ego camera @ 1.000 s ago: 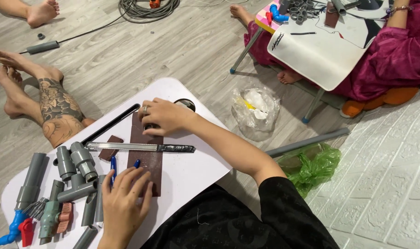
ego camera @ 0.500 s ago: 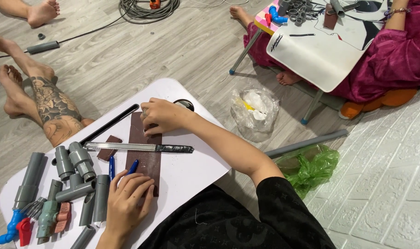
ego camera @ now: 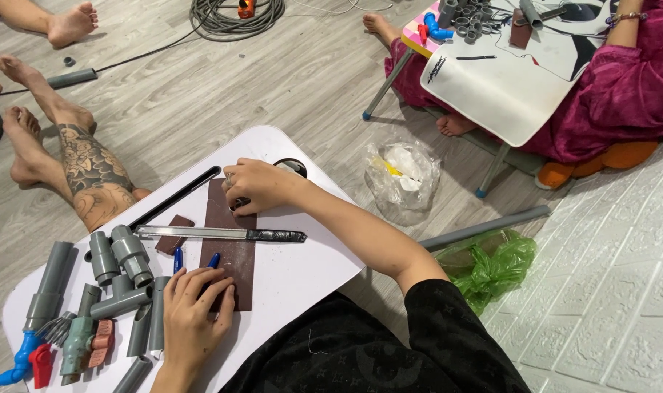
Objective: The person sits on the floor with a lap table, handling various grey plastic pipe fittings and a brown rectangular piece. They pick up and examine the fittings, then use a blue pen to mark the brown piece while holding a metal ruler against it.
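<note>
My right hand (ego camera: pixel 255 185) grips a small fitting on the brown sandpaper sheet (ego camera: pixel 229 255) — left hand (ego camera: pixel 193 313) flat, open, pinning its near end.

A grey wood-plank floor (ego camera: pixel 222 87) met a white brick-patterned surface (ego camera: pixel 615 291), with two low white tables (ego camera: pixel 309 269) set on it

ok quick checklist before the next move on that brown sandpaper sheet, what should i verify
1. Left hand pins the near end of the brown sandpaper sheet: ok.
2. Right hand on the far end, closed over a small part: ok; the part itself is hidden, cannot tell what it is.
3. Saw blade lies across the sheet between the hands: not ok, it is in the rubbing path.
4. Blue pen near the left fingertips: not ok.
5. Grey pipe fittings off the sheet: ok.
6. White table steady: cannot tell.
</note>
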